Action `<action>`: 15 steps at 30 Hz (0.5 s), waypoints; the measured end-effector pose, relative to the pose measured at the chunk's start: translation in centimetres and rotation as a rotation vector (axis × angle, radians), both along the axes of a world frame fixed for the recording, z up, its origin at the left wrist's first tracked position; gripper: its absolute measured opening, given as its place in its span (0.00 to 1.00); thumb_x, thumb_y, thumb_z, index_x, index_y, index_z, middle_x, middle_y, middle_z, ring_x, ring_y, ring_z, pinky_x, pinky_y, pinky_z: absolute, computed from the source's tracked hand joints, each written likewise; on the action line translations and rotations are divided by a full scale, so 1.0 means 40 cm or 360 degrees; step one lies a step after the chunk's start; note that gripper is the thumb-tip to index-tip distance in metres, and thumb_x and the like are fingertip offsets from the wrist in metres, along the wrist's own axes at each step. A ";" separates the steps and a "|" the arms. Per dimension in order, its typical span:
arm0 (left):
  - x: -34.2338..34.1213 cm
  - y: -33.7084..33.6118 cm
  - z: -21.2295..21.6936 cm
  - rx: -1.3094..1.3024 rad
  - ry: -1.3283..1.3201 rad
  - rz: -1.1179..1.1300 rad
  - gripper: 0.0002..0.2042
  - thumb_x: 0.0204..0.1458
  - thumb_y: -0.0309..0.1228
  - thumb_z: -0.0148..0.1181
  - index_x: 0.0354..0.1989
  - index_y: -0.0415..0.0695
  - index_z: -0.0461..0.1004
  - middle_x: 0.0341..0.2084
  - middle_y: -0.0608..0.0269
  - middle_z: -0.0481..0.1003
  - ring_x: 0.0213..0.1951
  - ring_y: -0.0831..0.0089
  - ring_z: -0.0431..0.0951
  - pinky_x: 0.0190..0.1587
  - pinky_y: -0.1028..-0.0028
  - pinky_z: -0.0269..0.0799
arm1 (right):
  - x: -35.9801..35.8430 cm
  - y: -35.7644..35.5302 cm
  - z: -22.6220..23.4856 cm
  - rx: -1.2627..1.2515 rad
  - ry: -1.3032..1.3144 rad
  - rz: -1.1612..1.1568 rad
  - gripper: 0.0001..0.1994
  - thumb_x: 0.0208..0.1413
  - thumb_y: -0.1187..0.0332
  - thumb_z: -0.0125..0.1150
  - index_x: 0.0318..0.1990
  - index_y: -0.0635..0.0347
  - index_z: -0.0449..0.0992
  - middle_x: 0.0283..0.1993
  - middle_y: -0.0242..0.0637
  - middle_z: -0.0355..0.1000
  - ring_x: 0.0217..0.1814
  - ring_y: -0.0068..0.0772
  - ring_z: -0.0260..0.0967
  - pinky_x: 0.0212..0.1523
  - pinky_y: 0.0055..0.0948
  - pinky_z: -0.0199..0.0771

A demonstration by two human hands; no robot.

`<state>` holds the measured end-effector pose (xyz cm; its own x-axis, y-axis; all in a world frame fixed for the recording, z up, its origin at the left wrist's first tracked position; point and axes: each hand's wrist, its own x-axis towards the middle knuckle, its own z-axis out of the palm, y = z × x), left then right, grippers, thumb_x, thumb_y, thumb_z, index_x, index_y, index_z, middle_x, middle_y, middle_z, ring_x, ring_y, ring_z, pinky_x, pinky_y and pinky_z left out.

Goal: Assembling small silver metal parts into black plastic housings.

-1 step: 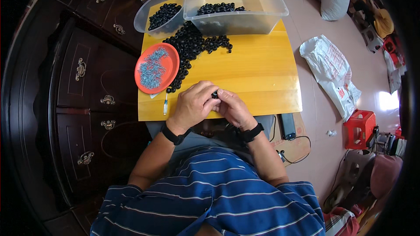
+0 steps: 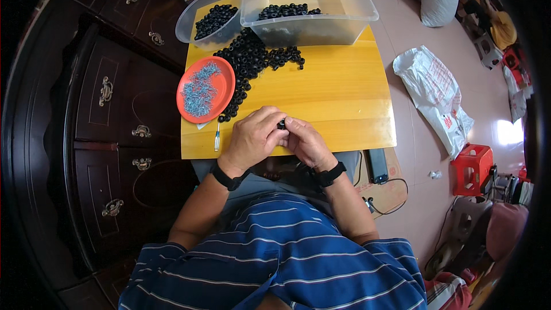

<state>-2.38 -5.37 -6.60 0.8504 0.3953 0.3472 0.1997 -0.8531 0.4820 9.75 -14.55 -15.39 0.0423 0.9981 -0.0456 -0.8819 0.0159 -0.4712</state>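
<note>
Above the near edge of the yellow table [image 2: 333,97], my hands meet around a small black round part [image 2: 281,124]. My left hand [image 2: 252,136] pinches it from one side, fingers curled. From the other side my right hand [image 2: 308,142] closes on it with thumb and fingers. Most of the part is hidden by the fingers. Left of my hands lies a small screwdriver [image 2: 217,138] with a clear handle. Beyond it, an orange-red plate [image 2: 227,83] holds many small silvery metal pieces, perhaps screws. Loose black round parts [image 2: 244,60] are heaped beside the plate.
At the table's far side stand a clear rectangular bin [image 2: 321,31] and a round clear tub [image 2: 189,26], both with black parts inside. Dark wooden drawers [image 2: 109,103] flank the left. On the floor to the right are a white sack [image 2: 433,95] and a red stool [image 2: 473,167].
</note>
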 end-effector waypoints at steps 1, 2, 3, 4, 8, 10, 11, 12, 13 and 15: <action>-0.001 0.002 0.000 0.0001 0.0001 -0.0001 0.16 0.44 0.22 0.65 0.43 0.39 0.74 0.38 0.56 0.75 0.35 0.61 0.79 0.34 0.69 0.76 | 0.000 0.001 -0.001 0.0001 0.0001 -0.0001 0.18 0.69 0.59 0.45 0.50 0.65 0.73 0.47 0.37 0.75 0.48 0.26 0.72 0.54 0.30 0.72; -0.002 0.003 0.000 0.0041 0.0005 -0.0009 0.15 0.44 0.22 0.65 0.43 0.39 0.74 0.38 0.55 0.75 0.36 0.59 0.79 0.35 0.68 0.76 | 0.000 -0.001 -0.002 0.0016 0.0003 0.0006 0.18 0.69 0.59 0.45 0.50 0.65 0.73 0.47 0.37 0.75 0.49 0.26 0.72 0.55 0.30 0.72; -0.002 0.005 0.000 0.0081 0.0008 -0.0016 0.15 0.44 0.23 0.65 0.43 0.40 0.74 0.39 0.55 0.75 0.37 0.58 0.79 0.36 0.67 0.76 | 0.000 -0.001 -0.003 0.0031 0.0004 0.0013 0.18 0.69 0.59 0.45 0.50 0.65 0.73 0.47 0.37 0.75 0.49 0.27 0.72 0.55 0.31 0.72; -0.002 0.006 0.003 0.0080 0.0007 -0.0019 0.15 0.44 0.23 0.65 0.43 0.40 0.74 0.39 0.55 0.75 0.37 0.58 0.79 0.36 0.67 0.76 | 0.000 -0.001 -0.004 0.0031 0.0004 0.0010 0.18 0.69 0.59 0.45 0.50 0.65 0.73 0.47 0.37 0.75 0.49 0.27 0.72 0.55 0.31 0.72; 0.001 0.006 0.020 0.0103 0.0092 -0.0042 0.14 0.45 0.24 0.65 0.42 0.40 0.74 0.38 0.56 0.75 0.37 0.57 0.79 0.37 0.66 0.76 | 0.000 0.001 -0.001 0.0040 0.0009 0.0019 0.18 0.69 0.58 0.45 0.50 0.65 0.73 0.47 0.38 0.75 0.49 0.28 0.73 0.55 0.32 0.73; 0.008 0.003 0.024 0.0109 0.0135 -0.0047 0.14 0.45 0.24 0.64 0.42 0.41 0.74 0.38 0.56 0.75 0.37 0.57 0.79 0.38 0.66 0.76 | 0.005 -0.003 0.007 0.0057 0.0029 0.0015 0.18 0.69 0.58 0.46 0.51 0.65 0.73 0.46 0.38 0.75 0.49 0.28 0.73 0.55 0.32 0.73; 0.002 0.006 0.019 0.0106 0.0123 -0.0033 0.14 0.45 0.25 0.64 0.42 0.41 0.75 0.38 0.56 0.75 0.38 0.57 0.79 0.38 0.66 0.76 | 0.002 -0.002 0.015 0.0010 0.0037 0.0019 0.17 0.68 0.59 0.47 0.50 0.64 0.73 0.45 0.37 0.75 0.48 0.27 0.73 0.54 0.30 0.74; -0.001 0.008 0.016 0.0103 0.0112 -0.0018 0.14 0.45 0.25 0.64 0.42 0.42 0.75 0.38 0.57 0.75 0.38 0.57 0.79 0.38 0.66 0.75 | 0.000 -0.001 0.020 -0.0036 0.0046 0.0024 0.16 0.68 0.59 0.48 0.50 0.64 0.73 0.44 0.36 0.75 0.47 0.26 0.74 0.52 0.29 0.75; -0.003 0.012 0.015 0.0103 0.0109 -0.0017 0.14 0.45 0.25 0.64 0.42 0.42 0.75 0.38 0.57 0.75 0.38 0.57 0.79 0.38 0.66 0.75 | 0.000 0.001 0.020 -0.0036 0.0043 0.0025 0.16 0.68 0.59 0.48 0.50 0.64 0.73 0.44 0.36 0.75 0.47 0.26 0.74 0.52 0.29 0.75; -0.009 0.013 0.015 0.0148 0.0064 -0.0005 0.13 0.45 0.25 0.64 0.42 0.42 0.75 0.38 0.57 0.75 0.38 0.58 0.78 0.38 0.66 0.75 | 0.000 0.002 0.019 -0.0069 -0.0104 0.0040 0.14 0.67 0.60 0.51 0.49 0.61 0.73 0.42 0.33 0.75 0.44 0.22 0.74 0.49 0.25 0.76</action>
